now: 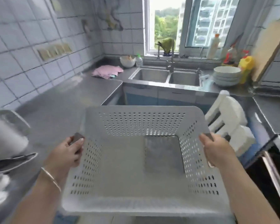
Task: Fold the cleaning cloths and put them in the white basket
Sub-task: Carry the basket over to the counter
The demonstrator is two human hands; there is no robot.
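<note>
White basket (pixel 144 199) held above the floor, between both hands. Left hand (pixel 66 154) grip clamped on its left rim; right hand (pixel 217 152) grip clamped on right rim. Pink cleaning cloths (pixel 107 71) lie heaped on far worktop (pixel 63 101), beside sink (pixel 152 75).

Steel L-shaped counter (pixel 60 101), double sink (pixel 166 75) as landmark

Left of the sink: pink cloths (pixel 107 71) in a pile, with a white bowl (pixel 127 60) and small bottle (pixel 139 60) behind. Right of the sink: stacked white bowls (pixel 227 75), with a yellow bottle (pixel 246 67) just beyond. Near left end, well away from the sink: blurred metal items.
</note>
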